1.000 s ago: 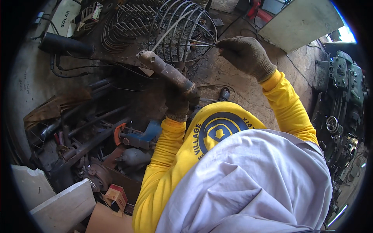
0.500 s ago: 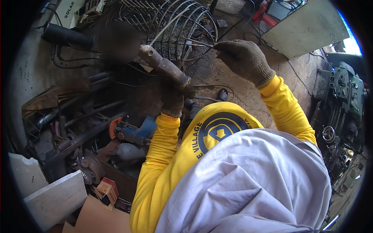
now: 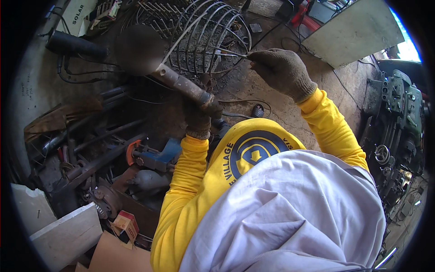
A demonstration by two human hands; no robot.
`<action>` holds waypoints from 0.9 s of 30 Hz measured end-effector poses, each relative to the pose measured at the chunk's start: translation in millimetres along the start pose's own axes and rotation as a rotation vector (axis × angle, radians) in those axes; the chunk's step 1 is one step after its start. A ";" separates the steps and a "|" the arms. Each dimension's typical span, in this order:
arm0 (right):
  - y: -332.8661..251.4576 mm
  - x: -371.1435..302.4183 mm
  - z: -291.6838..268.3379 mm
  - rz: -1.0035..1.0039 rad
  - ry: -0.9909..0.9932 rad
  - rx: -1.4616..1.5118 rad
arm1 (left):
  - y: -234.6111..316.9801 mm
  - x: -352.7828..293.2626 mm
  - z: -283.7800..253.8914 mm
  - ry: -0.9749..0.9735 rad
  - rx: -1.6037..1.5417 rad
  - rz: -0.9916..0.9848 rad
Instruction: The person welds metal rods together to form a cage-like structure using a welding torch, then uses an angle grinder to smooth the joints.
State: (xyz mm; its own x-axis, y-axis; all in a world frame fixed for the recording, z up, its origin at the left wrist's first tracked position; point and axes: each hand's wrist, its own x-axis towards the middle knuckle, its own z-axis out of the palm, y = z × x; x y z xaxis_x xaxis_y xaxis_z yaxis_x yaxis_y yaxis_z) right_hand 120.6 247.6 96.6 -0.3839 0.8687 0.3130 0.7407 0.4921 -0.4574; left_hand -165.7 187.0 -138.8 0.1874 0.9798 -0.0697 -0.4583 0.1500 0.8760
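Observation:
My left hand (image 3: 198, 119), in a dark work glove, is closed round the lower end of a rusty metal pipe (image 3: 183, 86). The pipe slants up and left, with a hole near its far end. My right hand (image 3: 283, 71), in a brown knit glove, pinches the end of a thin metal rod (image 3: 230, 52). That rod points left across the edge of a rack of curved metal bars (image 3: 192, 41). A dark blurred patch hides what lies beyond the pipe's far end.
Pipes, a blue tool (image 3: 163, 152) and scrap metal lie at the left. White boards (image 3: 68, 233) and a small red box (image 3: 127, 224) are at the lower left. A green machine (image 3: 405, 102) stands at the right, and a pale panel (image 3: 355, 34) leans at the upper right. Cables cross the floor.
The pipe has shifted slightly down and left in view and appears turned a little, with its hole now showing. My right hand keeps nearly the same place with the rod.

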 end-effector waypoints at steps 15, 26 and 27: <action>1.9 -2.1 0.7 0.014 0.015 0.022 | 32.4 -101.8 -36.0 0.158 1.279 0.183; 1.2 -3.2 2.6 0.007 0.009 0.028 | 54.6 -99.1 -25.4 0.299 -0.026 -0.111; 1.7 -3.5 2.1 0.016 0.008 0.026 | 59.4 -94.7 -26.6 0.346 -0.336 -0.239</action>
State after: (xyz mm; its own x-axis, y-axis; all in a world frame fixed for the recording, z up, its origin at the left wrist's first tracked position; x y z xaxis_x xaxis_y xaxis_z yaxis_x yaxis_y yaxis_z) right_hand 122.0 245.5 92.9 -0.3677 0.8758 0.3126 0.7320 0.4800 -0.4835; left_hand -233.8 106.6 -92.9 0.0493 0.8908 -0.4517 -0.7012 0.3529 0.6195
